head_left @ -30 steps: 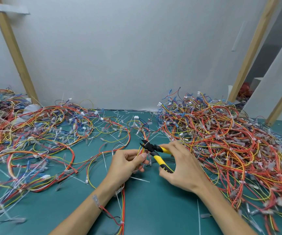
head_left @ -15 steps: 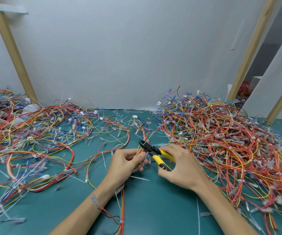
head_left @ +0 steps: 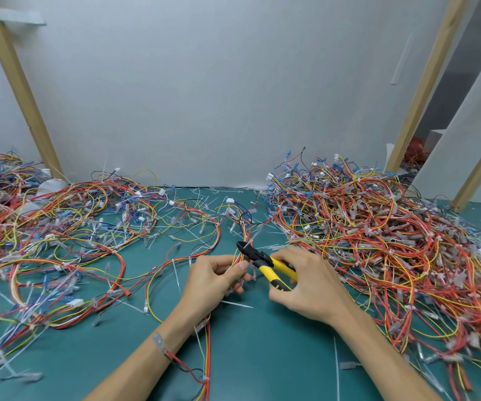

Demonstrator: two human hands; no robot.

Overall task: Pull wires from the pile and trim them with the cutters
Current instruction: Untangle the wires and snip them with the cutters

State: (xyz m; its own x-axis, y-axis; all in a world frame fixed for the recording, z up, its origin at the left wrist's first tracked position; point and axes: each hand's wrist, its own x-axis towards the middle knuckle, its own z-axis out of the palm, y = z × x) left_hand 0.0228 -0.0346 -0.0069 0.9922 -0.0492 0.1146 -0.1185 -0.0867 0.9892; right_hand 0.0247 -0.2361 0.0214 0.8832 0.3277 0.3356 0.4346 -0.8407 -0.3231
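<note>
**Head view.** Little has changed over the last second.
- The left hand [head_left: 213, 277] keeps its pinch on a thin wire bundle [head_left: 206, 348], thumb on top and fingers curled under.
- The bundle trails back past the wrist toward 6 o'clock and rises out of the fist toward 12.
- The right hand [head_left: 311, 287] stays wrapped round the yellow handles of the cutters [head_left: 265, 263].
- The black nose has crept slightly toward 10 o'clock and now sits among the strands just above the left thumb.
- The blades are too small to tell whether they are closed or apart, and no strand looks severed.

**Reading.** This looks like the lining-up for a trim, or the squeeze itself. Only one bundle is in work. Judging by the stock left, the job has a long way to run.

**Pile** [head_left: 378, 241]. A big red, orange and yellow heap lies at 3 o'clock of the hands, its near edge just beside the right hand. A flatter spread of loose wires [head_left: 60, 233] runs from 9 to 11 o'clock, its thick part well apart from the left hand.

**Bench** [head_left: 262, 369]. The top is teal, littered with white cable-tie scraps [head_left: 336, 369] around the hands and toward 5 o'clock.

**Room.**
- A plain pale wall [head_left: 233, 96] stands at 12 o'clock behind the bench.
- A slanting wooden post [head_left: 19, 88] stands at 10 o'clock and a second post [head_left: 424, 91] at 2 o'clock.
- Past the second post there are white panels and something red, too small to name.
</note>
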